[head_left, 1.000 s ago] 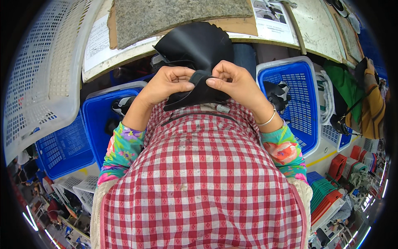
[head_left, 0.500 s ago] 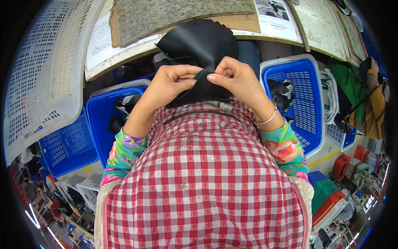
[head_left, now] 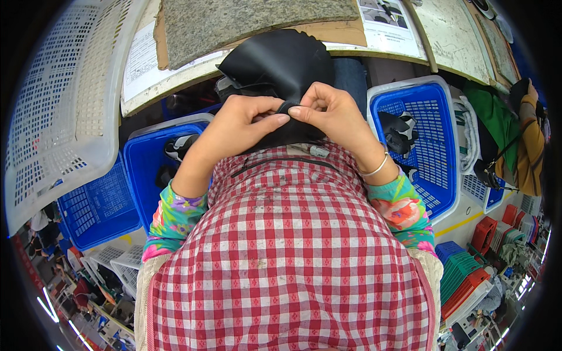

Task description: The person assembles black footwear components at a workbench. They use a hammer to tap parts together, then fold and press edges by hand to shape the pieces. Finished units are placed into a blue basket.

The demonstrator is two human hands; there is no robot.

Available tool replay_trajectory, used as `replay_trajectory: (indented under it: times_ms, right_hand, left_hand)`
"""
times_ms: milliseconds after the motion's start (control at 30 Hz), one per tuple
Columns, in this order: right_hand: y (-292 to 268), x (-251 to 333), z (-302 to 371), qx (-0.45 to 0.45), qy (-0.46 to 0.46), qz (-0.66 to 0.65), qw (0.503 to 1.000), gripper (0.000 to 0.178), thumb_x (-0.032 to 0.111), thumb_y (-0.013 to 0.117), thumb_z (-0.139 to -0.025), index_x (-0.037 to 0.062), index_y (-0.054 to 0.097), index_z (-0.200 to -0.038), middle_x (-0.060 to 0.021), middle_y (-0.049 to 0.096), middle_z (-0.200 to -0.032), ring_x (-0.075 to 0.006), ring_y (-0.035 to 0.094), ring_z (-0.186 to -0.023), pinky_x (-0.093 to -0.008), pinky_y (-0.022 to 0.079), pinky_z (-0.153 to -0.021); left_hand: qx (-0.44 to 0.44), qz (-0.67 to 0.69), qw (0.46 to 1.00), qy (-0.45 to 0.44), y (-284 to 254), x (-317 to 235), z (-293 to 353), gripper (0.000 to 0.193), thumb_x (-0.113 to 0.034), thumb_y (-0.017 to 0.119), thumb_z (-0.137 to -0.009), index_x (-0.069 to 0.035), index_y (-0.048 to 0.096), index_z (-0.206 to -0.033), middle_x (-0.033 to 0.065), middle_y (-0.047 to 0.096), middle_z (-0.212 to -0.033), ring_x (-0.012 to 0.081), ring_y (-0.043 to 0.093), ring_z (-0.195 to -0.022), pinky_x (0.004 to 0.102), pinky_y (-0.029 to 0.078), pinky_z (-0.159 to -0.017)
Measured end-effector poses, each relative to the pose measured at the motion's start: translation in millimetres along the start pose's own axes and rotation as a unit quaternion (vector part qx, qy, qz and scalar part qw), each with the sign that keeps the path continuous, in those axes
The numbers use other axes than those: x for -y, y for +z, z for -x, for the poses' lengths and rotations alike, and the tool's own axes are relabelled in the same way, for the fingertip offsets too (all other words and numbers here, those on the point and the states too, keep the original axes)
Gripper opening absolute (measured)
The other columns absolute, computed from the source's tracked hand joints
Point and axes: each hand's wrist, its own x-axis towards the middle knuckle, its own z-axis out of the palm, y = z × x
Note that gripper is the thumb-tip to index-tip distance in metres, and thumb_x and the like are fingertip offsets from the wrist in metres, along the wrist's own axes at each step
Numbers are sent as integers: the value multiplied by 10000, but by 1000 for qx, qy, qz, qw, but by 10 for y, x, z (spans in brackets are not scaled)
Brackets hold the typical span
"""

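Overhead, white printed label (head_left: 383,26) on workbench (head_left: 456,35)

Both hands meet at centre, left hand (head_left: 237,126) beside right hand (head_left: 333,111), pinching a leather piece (head_left: 275,64) (held before the chest). Behind it runs the desk (head_left: 445,35); baskets (head_left: 421,134) flank both sides below.

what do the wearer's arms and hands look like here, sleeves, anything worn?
Both hands are bare, no gloves. The left hand and right hand come out of bright floral sleeves in green, pink and purple, pushed above the wrists. A thin silver bangle circles the right wrist.
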Motion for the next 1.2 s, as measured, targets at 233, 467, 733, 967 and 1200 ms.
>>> replay_trajectory:
  times_ms: [233, 467, 733, 967, 1200]
  right_hand:
    - [-252, -40, 11, -20, 77, -252, 965, 201, 176, 813, -910, 38, 687, -985, -61, 753, -952, -77, 646, -773, -231, 529, -676]
    - [-336, 432, -178, 5, -331, 238, 913, 400, 102, 861, -772, 67, 705, -1139, -56, 744, -1039, -195, 697, -992, -323, 563, -835]
    - [97, 480, -2, 2, -146, 91, 985, 270, 200, 871, -831, 42, 653, -858, -35, 571, -662, -93, 538, -581, -279, 424, -562]
    - [-390, 361, 372, 38, -12, -108, 993, 120, 88, 801, -914, 49, 694, -951, 84, 576, -751, 8, 463, -677, -199, 368, -592]
    - [-570, 534, 216, 110, -32, -17, 993, 245, 191, 819, -910, 7, 729, -1046, 12, 688, -826, -49, 569, -763, -256, 491, -687]
  left_hand:
    - [-114, -4, 993, 32, 102, 108, -17, 166, -96, 727, -926, 48, 726, -1008, 55, 691, -774, 55, 574, -724, 252, 484, -661]
    - [-145, -89, 975, 140, -35, -166, -47, 131, -87, 740, -857, 12, 757, -941, 120, 701, -751, 174, 661, -651, 299, 511, -619]
    - [212, -120, 969, -31, -1104, -777, -301, 259, -213, 722, -956, 43, 750, -980, 62, 713, -814, 112, 648, -757, 280, 520, -700]
    - [281, 210, 936, -37, -974, -261, -620, 329, -168, 777, -934, 62, 706, -1159, 76, 757, -1025, 108, 701, -925, 247, 559, -854]
    - [226, 168, 959, -38, -823, -471, -810, 176, -66, 753, -928, 58, 743, -1052, 56, 770, -951, 91, 715, -842, 229, 570, -784]
